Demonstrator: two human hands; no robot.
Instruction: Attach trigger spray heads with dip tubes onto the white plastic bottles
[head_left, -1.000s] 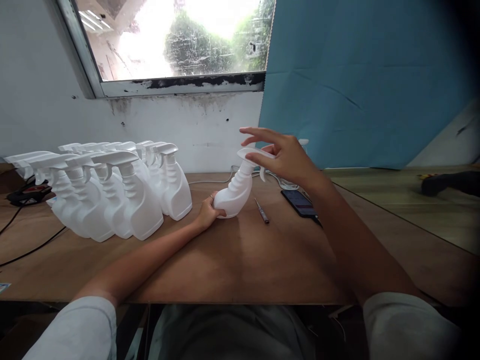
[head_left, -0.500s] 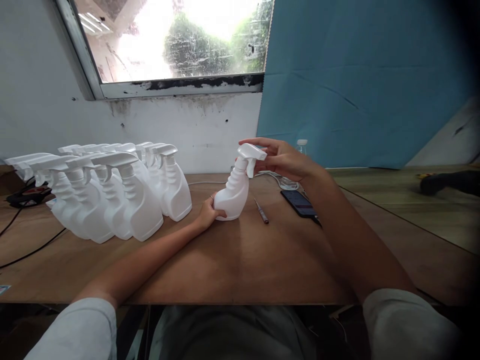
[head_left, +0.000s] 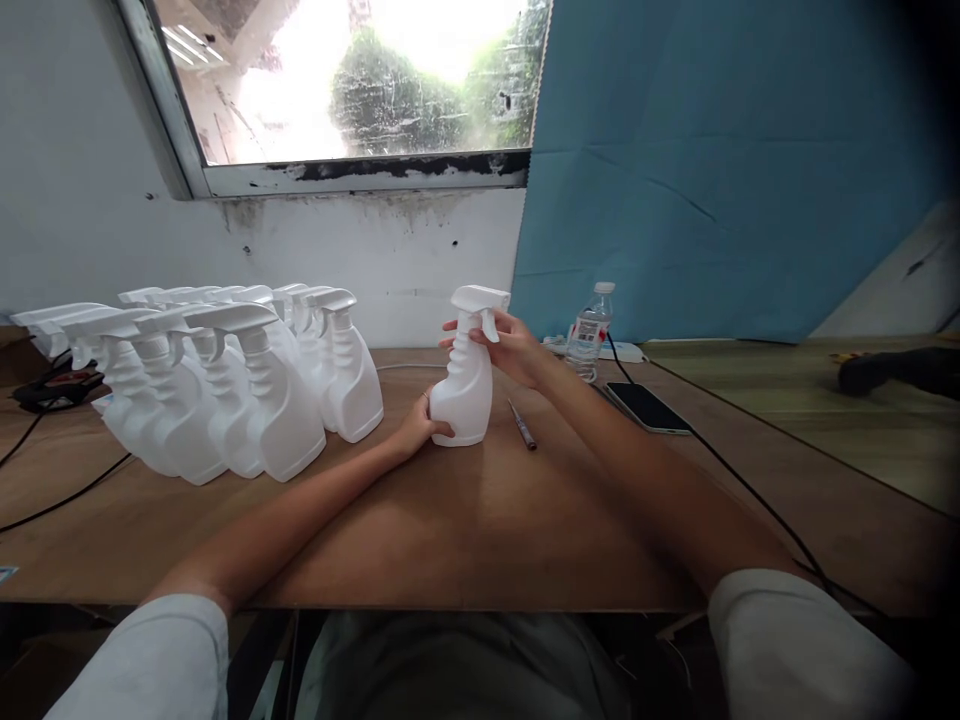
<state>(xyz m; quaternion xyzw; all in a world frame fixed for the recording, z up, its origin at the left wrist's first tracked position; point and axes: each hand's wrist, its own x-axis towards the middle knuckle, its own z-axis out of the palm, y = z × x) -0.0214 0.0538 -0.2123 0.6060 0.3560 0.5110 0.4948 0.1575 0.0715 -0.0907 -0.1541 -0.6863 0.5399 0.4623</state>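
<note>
A white plastic spray bottle (head_left: 463, 400) stands near the middle of the table, almost upright, its nozzle end facing right. Around the lower left side of its body my left hand (head_left: 420, 425) is wrapped, with the thumb across the front. My right hand (head_left: 511, 345) grips the neck just under the white spray head (head_left: 480, 298), fingers behind and thumb near the trigger. A slim pointed tool with a dark handle (head_left: 523, 428) lies on the table to the right of the bottle. Several matching white spray bottles (head_left: 289, 420) stand grouped at the left.
A clear water bottle (head_left: 587, 340) and a dark-screened phone (head_left: 649, 407) with a black cable (head_left: 750, 492) are at the right. More cables and a black object (head_left: 56, 390) lie far left. The wall (head_left: 420, 260) with a window rises behind the table.
My right hand has moved down and left from the spray head to the neck. The bottle has turned more upright. The phone and water bottle show more fully, the arm no longer covering them.
</note>
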